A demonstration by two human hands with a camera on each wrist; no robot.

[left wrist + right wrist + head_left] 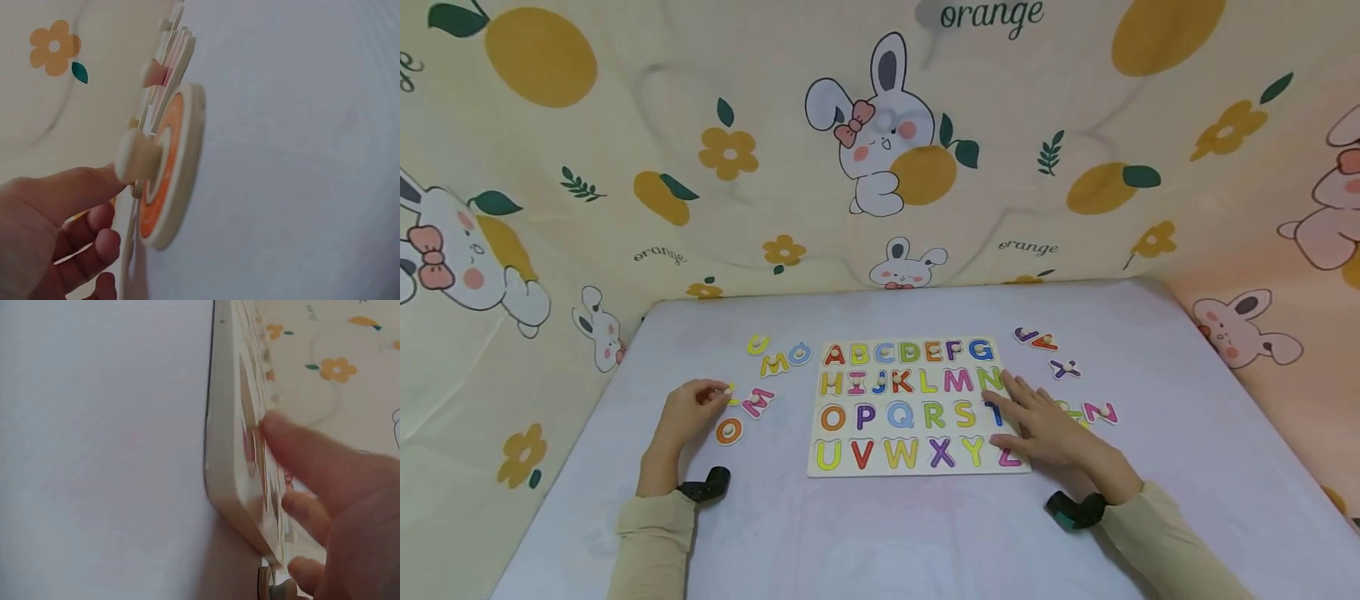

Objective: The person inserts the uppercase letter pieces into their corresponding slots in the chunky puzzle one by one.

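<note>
My left hand (688, 412) pinches a small yellow letter piece (733, 401) by its top at the board's left. Just below it an orange letter O (728, 431) lies flat on the table; in the left wrist view this O (164, 206) stands large in front and hides part of the pinched piece. Beside it lies a pink M (757, 403). The wooden alphabet board (917, 477) sits in the middle, with knobbed letters in its upper rows. Over its right edge my right hand (1045, 425) spreads its fingers near the T and Z, holding nothing.
Further left are a yellow hook-shaped letter (757, 344), a yellow zigzag letter (774, 365) and a blue Q (800, 354). Right of the board lie a purple X (1065, 369), a pink zigzag letter (1101, 412) and several others. A printed cloth (985, 258) rises behind the table.
</note>
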